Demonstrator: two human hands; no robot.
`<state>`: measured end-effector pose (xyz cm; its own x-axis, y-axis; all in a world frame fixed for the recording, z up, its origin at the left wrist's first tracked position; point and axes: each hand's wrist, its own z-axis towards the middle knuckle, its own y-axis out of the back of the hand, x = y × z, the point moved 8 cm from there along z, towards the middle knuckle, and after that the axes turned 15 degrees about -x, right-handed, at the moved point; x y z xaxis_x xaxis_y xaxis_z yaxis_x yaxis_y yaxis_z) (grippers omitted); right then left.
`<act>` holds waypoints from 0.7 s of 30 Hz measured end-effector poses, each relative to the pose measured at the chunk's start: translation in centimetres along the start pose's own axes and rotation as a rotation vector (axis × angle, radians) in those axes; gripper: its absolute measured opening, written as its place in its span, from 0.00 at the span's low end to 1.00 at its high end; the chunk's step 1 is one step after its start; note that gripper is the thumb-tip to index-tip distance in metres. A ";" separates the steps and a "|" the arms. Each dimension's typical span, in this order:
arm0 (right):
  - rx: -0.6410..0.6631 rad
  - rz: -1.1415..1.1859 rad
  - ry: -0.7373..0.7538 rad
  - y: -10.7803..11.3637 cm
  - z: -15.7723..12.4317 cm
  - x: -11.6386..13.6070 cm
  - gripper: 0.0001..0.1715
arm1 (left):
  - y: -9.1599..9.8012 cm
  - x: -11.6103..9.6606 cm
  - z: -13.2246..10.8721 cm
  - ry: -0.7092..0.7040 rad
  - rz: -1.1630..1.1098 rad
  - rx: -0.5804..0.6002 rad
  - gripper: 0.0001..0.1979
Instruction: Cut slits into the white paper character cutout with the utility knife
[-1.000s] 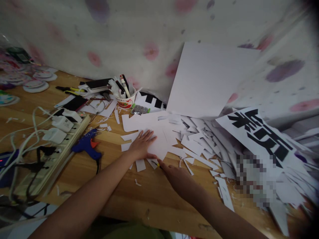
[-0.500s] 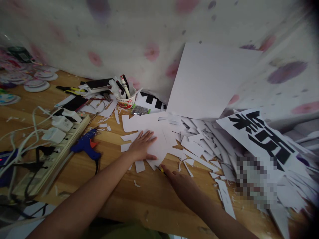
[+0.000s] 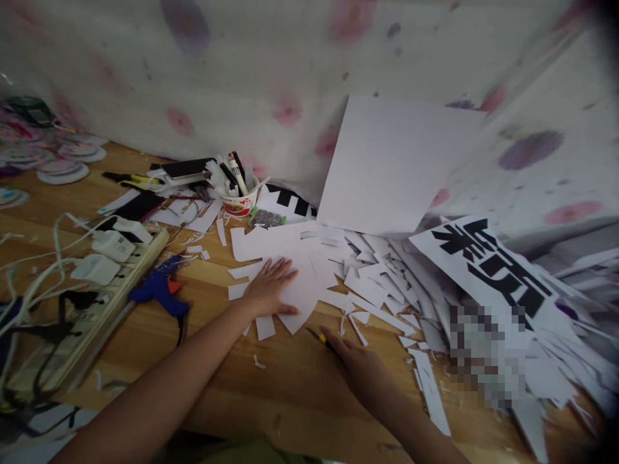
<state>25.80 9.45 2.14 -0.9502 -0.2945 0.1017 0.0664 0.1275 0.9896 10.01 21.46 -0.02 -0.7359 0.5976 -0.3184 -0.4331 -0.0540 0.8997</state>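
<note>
Currently, in the head view, the left hand lies flat, fingers spread, on a plain white sheet, whose outline is notched and angular, narrowing to a point below the thumb. The right hand grips a yellow-and-black craft knife, its tip just beside that point; white scraps lie beyond the right hand.

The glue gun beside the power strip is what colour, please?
The glue gun is blue, with an orange-red trigger; the head view shows it best.
</note>
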 end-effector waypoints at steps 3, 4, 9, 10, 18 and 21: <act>-0.169 -0.090 -0.196 1.8 0.0 -4.1 0.27 | 0.1 -0.1 0.0 0.001 -0.016 -0.028 0.47; -0.231 -0.146 -0.261 2.3 0.0 -5.6 0.27 | 0.2 -0.2 0.0 0.002 -0.023 -0.040 0.47; -0.438 -0.337 -0.422 1.6 -0.2 -10.9 0.26 | 4.0 0.9 -0.2 0.107 -0.016 -0.345 0.28; -0.450 -0.330 -0.427 1.0 -0.3 -11.5 0.26 | 5.3 1.7 -0.6 0.171 0.008 -0.452 0.23; -0.746 0.074 -0.456 1.8 1.5 -10.5 0.26 | 9.3 7.5 -5.9 0.570 -0.015 -0.713 0.19; -0.732 0.445 -0.459 2.3 5.6 -7.8 0.26 | 8.0 8.5 -7.3 0.719 -0.180 -0.665 0.20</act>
<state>31.66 17.33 3.10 -0.8085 0.0560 0.5859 0.4737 -0.5288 0.7043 -3.50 20.32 2.26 -0.6754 0.0261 -0.7370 -0.6112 -0.5790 0.5396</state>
